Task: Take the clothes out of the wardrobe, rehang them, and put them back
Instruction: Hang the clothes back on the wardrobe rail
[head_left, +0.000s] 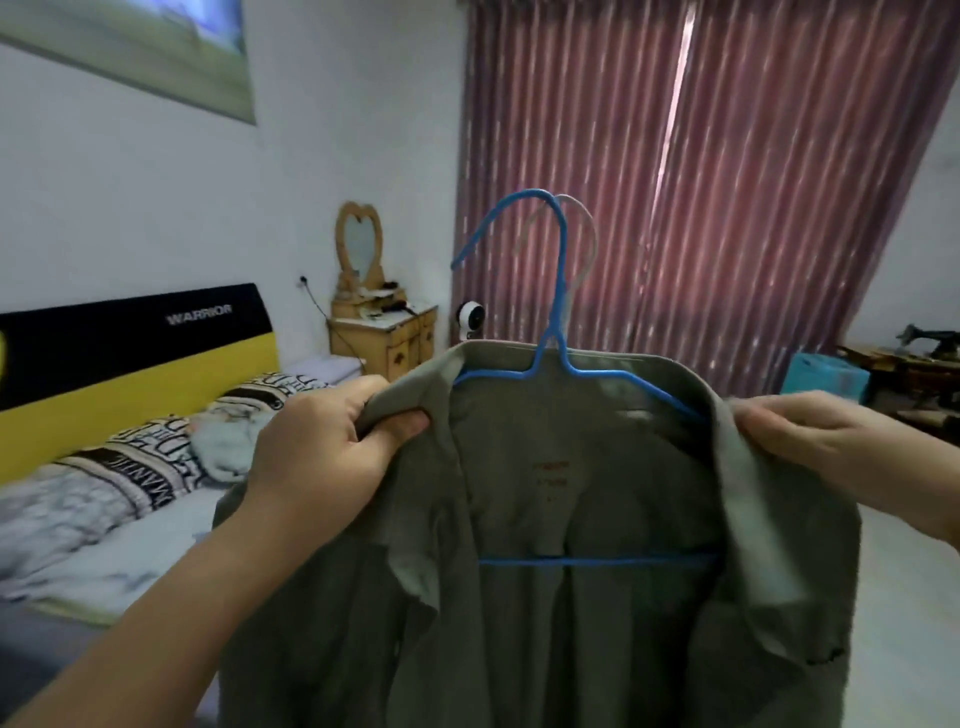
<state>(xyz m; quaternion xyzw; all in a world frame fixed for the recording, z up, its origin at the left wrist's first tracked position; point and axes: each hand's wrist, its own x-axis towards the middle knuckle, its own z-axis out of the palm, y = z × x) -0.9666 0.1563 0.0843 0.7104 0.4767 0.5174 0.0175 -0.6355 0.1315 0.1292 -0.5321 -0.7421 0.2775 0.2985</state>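
1. Room backdrop: maroon curtain (701, 171) behind everything, bed (104, 493) along the left with a yellow-and-black headboard (130, 358). No wardrobe in view.
2. Olive shirt (545, 597): held up mid-air in front of the body, open front facing the camera, inside of the back panel and its printed label visible. Not resting on the bed or any surface.
3. Left hand (322, 447): closed on the shirt's left shoulder/collar fold, thumb over the cloth, fingers curled behind.
4. Right hand (810, 441): pinching the opposite front edge near the shoulder, cloth pulled outward; fingertips partly hidden by fabric.
5. Blue hanger (561, 312): already inside the shirt, hook standing above the collar, crossbar showing low through the open front. Left arm runs under the collar; right arm end hidden by fabric, so seating there cannot be confirmed.
6. Pale hook (582, 239): second hook just behind the blue one; unclear whether a separate hanger.
7. Step in hand, judged: settling shoulders onto the hanger. To do well: draw both shoulder seams outward evenly until each hanger end sits at a seam, keep the collar centred on the hook neck, flatten the folded left collar, check the hook stands clear before carrying back.
8. Risk, judged: uneven pull could slip one shoulder off.
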